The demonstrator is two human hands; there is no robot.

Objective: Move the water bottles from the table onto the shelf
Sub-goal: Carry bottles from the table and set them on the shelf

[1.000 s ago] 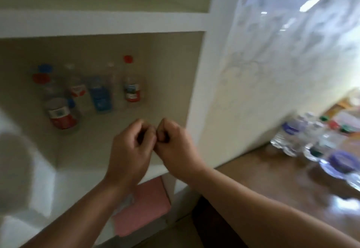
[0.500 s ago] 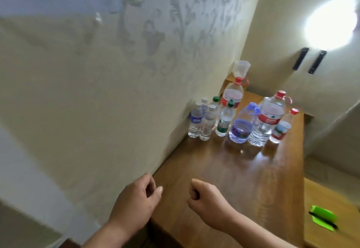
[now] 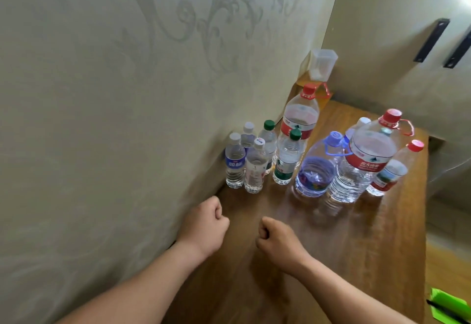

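Our left hand hangs over the table with its fingers clenched on nothing; just beside it, our right hand is clenched too, equally empty. Half a second ago the left fingers were looser, and the water bottles looked farther off. They stand upright beyond our fingers, small ones nearest the left hand against the patterned wall, big jugs to the right. Far right lies a green pad.
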